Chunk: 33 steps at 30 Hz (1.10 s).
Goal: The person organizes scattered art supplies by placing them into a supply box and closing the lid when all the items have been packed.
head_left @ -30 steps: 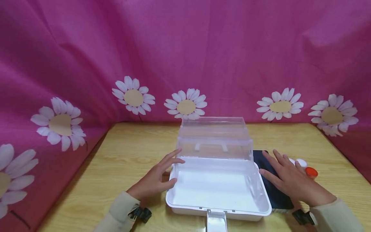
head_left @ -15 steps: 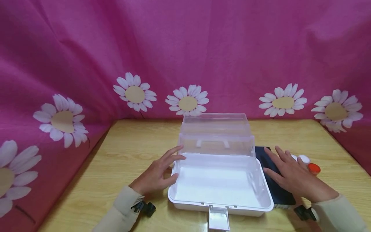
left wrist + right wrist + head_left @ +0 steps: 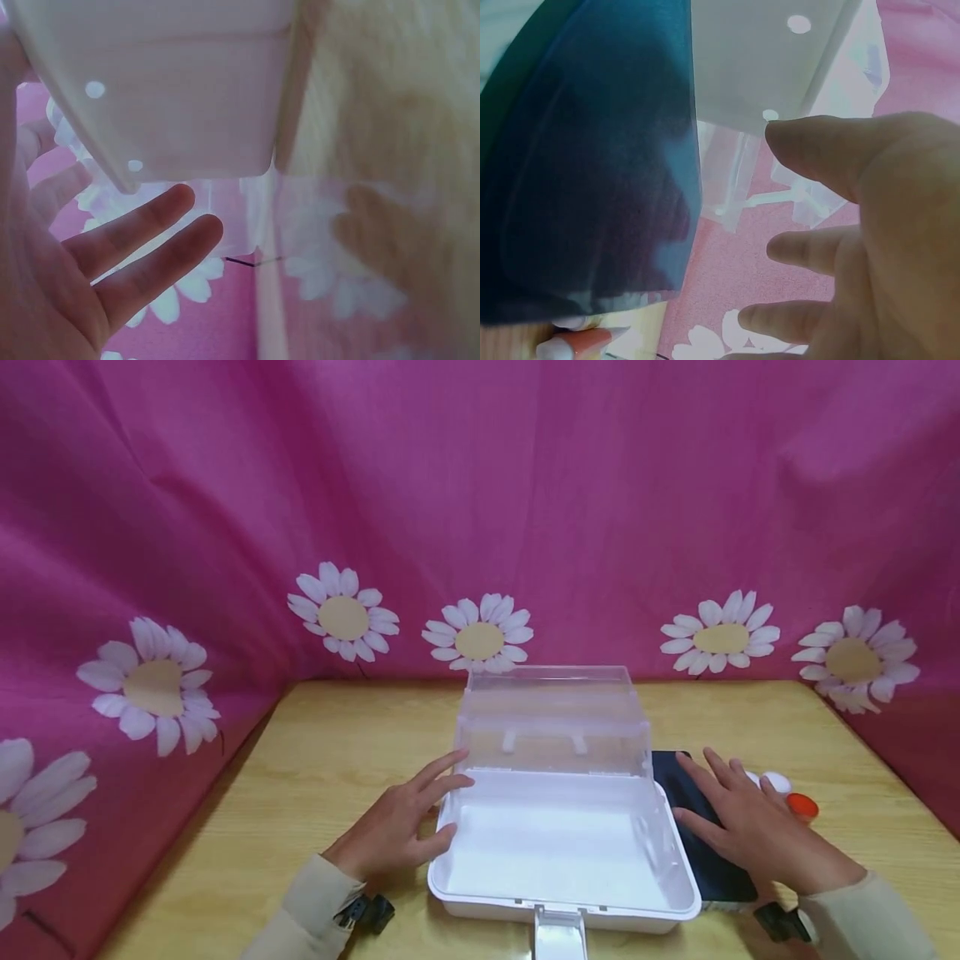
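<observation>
Latch [image 3: 559, 933] swung out at near edge of box; white, rectangular. Box [image 3: 555, 856] placed mid-table, a bit right of centre, lid up: opaque white plastic, shallow, corners rounded, rim raised, smooth floor exposed. Two round light spots shown on each side wall in the wrist views. Left hand [image 3: 397, 827] held at left rim, fingers spread apart, nothing gripped; rim contact can't be told. Right hand [image 3: 757, 827] held above dark slab [image 3: 720, 870] just right of box, fingers apart, nothing clamped. Orange-red item [image 3: 802, 807] and white item [image 3: 777, 782] seen right of that hand. Clear lid [image 3: 553, 706] tipped back at far edge, stepped profile, whitish handle [image 3: 544, 737] included. Table [image 3: 330, 735] backed by daisy-printed magenta cloth [image 3: 480, 485].
</observation>
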### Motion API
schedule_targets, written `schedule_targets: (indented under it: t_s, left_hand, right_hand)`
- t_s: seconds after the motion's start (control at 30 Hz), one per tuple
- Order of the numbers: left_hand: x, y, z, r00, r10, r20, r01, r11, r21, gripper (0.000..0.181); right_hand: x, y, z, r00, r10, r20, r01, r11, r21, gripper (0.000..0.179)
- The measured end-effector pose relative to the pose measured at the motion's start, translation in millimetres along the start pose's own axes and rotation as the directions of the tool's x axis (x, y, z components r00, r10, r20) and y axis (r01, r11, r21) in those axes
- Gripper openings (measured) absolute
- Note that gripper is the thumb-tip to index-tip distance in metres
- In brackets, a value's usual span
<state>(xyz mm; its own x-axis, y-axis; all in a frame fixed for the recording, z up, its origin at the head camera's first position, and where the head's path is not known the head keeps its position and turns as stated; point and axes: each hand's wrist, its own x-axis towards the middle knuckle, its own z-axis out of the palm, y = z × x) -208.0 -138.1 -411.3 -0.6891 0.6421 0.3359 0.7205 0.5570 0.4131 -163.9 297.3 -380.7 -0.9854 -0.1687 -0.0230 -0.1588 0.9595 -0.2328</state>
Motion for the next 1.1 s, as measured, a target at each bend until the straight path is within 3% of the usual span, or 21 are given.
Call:
schedule_targets:
  t_s: [0.1,0.2,0.33,0.53,0.67,0.93,1.1]
  left_hand:
    - [-3.2,-0.6,2.5,1.0,0.002,0.0,-0.002,1.0,0.025,0.06]
    - [-3.6,-2.7,7.0,1.0,0.018,-0.019,-0.019,1.0,-0.014,0.059]
    - [-4.2,-4.3,15.5,0.997,0.032,-0.064,-0.042,0.986,-0.163,0.057]
    - [-8.6,9.8,19.9,0.996,-0.039,-0.081,0.005,0.926,-0.378,0.055]
    - [-6.1,15.3,17.7,0.995,-0.026,-0.096,-0.012,0.925,-0.379,0.054]
    - [-3.9,-5.8,23.4,0.995,0.018,-0.101,-0.049,0.949,-0.313,0.058]
    - [-8.4,-10.3,20.6,0.994,-0.015,-0.104,-0.021,0.942,-0.334,0.059]
  right_hand:
    - [-0.9,-0.7,3.0,1.0,0.003,0.007,-0.003,1.0,-0.008,0.091]
    - [-0.9,-1.0,3.3,1.0,-0.001,-0.005,0.001,1.0,-0.025,0.092]
    - [-1.0,-0.6,2.1,1.0,-0.014,-0.026,0.012,0.999,-0.049,0.094]
    - [-3.4,-1.3,1.6,1.0,-0.002,-0.018,0.001,0.999,-0.053,0.098]
    - [-4.0,-0.6,0.6,1.0,0.014,-0.015,-0.014,0.999,-0.044,0.1]
    - [1.6,-2.2,-1.7,0.999,0.024,0.029,-0.023,0.999,-0.033,0.1]
    - [3.9,-5.6,0.9,0.995,0.056,0.088,-0.054,0.998,-0.025,0.104]
